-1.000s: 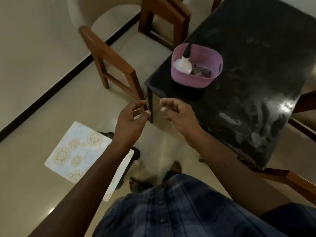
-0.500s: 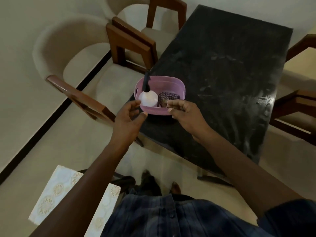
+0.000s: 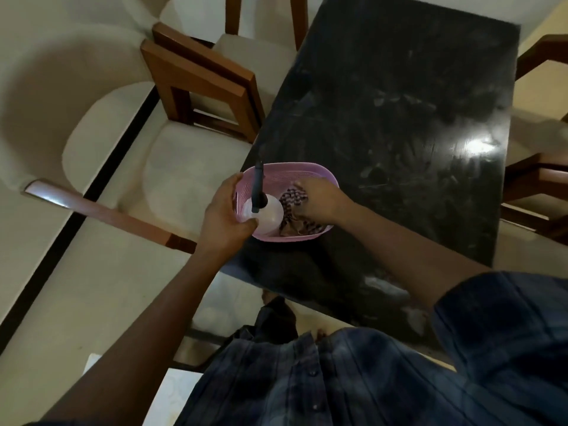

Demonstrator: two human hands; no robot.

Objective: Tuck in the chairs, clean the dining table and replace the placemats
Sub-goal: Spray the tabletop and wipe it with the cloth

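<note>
Pink basket [image 3: 310,173] sits at the near-left corner of the black tabletop [image 3: 399,118], close to the edge. Both hands are at it.

Left hand [image 3: 224,216]: curled around the left rim of the basket, thumb against the base of the white spray bottle [image 3: 266,213]. Cannot tell if it grips the bottle or just the rim. The bottle stands in the left half of the basket, dark nozzle pointing up.

Right hand [image 3: 319,199]: reaching into the right half of the basket, fingers down on the checked cloth [image 3: 292,198] that lies bunched there beside the bottle. Fingertips are buried in the cloth, so I can't confirm whether the grip is closed.

Chairs: left wooden chair [image 3: 196,87] is pulled out from the tabletop's left side, cream seat exposed. Another chair frame [image 3: 541,186] shows at the right edge, part under the tabletop.

Placemat [image 3: 172,395]: pale patterned corner visible on the floor at bottom left, under the left forearm, well apart from both hands.

Tabletop surface shows smears and glare.
</note>
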